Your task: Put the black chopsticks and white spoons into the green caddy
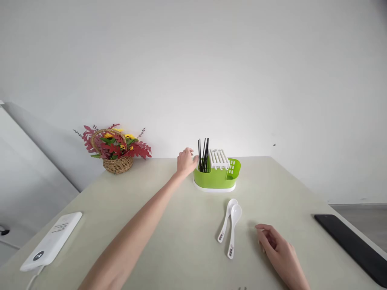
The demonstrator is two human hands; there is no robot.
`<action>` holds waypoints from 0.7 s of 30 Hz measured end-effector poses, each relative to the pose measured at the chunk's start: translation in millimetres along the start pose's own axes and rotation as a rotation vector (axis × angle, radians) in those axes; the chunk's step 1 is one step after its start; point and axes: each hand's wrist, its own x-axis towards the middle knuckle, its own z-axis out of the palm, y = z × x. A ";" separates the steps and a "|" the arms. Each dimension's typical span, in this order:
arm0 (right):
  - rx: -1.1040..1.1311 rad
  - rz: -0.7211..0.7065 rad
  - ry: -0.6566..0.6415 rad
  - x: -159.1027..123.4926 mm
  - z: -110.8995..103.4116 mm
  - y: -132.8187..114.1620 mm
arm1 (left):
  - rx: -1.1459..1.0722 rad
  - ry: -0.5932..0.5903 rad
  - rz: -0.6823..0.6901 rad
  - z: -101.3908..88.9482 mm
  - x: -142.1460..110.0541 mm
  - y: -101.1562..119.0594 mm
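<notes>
My left hand (186, 162) reaches to the left end of a green utensil caddy (213, 180), thumb and fingers bent toward each other. A small whitish bit shows between them, too little to name. Several black chopsticks (203, 155) stand in the caddy's left part, right beside my thumb. A white slotted rack (219, 158) sits across its middle. Two white spoons (224, 223) lie on the table in front of the caddy, one bowl overlapping the other. To their right my right hand (276, 249) rests on the table, fingers curled in with nothing seen in them.
A wicker basket (117, 165) of red and yellow flowers stands at the back left by the wall. A white power bank (54, 239) with a cable lies at the left edge. A long black flat object (347, 245) lies along the right edge.
</notes>
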 end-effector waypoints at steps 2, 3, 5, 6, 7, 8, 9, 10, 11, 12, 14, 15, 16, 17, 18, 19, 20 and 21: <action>0.009 0.003 -0.001 0.1 -0.3 -1.4 | 0.104 -0.069 -0.024 1.6 5.6 3.0; 0.013 0.005 -0.006 0.2 -0.5 -2.0 | 0.127 -0.086 -0.027 1.9 6.7 3.8; 0.020 0.007 -0.010 0.2 -1.0 -2.7 | 0.148 -0.093 -0.016 1.3 6.8 4.9; 0.024 0.007 -0.008 0.1 -1.3 -3.0 | 0.165 -0.094 -0.002 0.6 6.3 5.7; 0.027 0.006 -0.003 0.0 -1.6 -3.2 | 0.186 -0.094 0.016 -0.2 5.9 6.6; 0.028 0.003 0.001 -0.1 -2.0 -3.4 | 0.206 -0.094 0.034 -1.1 5.7 7.8; 0.029 -0.001 0.001 -0.1 -2.4 -3.6 | 0.221 -0.095 0.050 -1.8 5.7 9.2; 0.029 -0.005 -0.004 -0.1 -2.8 -3.8 | 0.232 -0.099 0.067 -2.5 6.0 10.6; 0.029 -0.008 -0.009 -0.1 -3.2 -4.2 | 0.241 -0.107 0.086 -3.2 6.7 11.9; 0.031 -0.008 -0.010 -0.1 -3.5 -4.6 | 0.247 -0.118 0.110 -3.9 7.6 12.9; 0.039 -0.006 -0.009 -0.3 -3.9 -5.8 | 0.248 -0.143 0.177 -6.3 10.3 13.6; 0.041 -0.005 -0.007 -0.5 -4.0 -6.4 | 0.245 -0.152 0.221 -8.2 12.0 13.0; 0.042 -0.005 -0.008 -0.7 -4.1 -7.0 | 0.238 -0.160 0.267 -10.6 14.1 11.7; 0.041 -0.006 -0.007 -0.9 -4.1 -7.5 | 0.227 -0.167 0.316 -13.5 16.4 9.8; 0.040 -0.007 -0.007 -1.1 -4.1 -7.8 | 0.212 -0.177 0.366 -16.7 18.8 7.2; 0.038 -0.007 -0.006 -1.1 -4.1 -7.8 | 0.191 -0.195 0.413 -20.1 21.3 4.1; 0.038 -0.006 -0.002 -1.0 -4.2 -7.5 | 0.164 -0.218 0.455 -23.5 23.7 0.5; 0.037 -0.004 0.002 -0.8 -4.3 -7.1 | 0.132 -0.244 0.489 -26.7 25.8 -3.5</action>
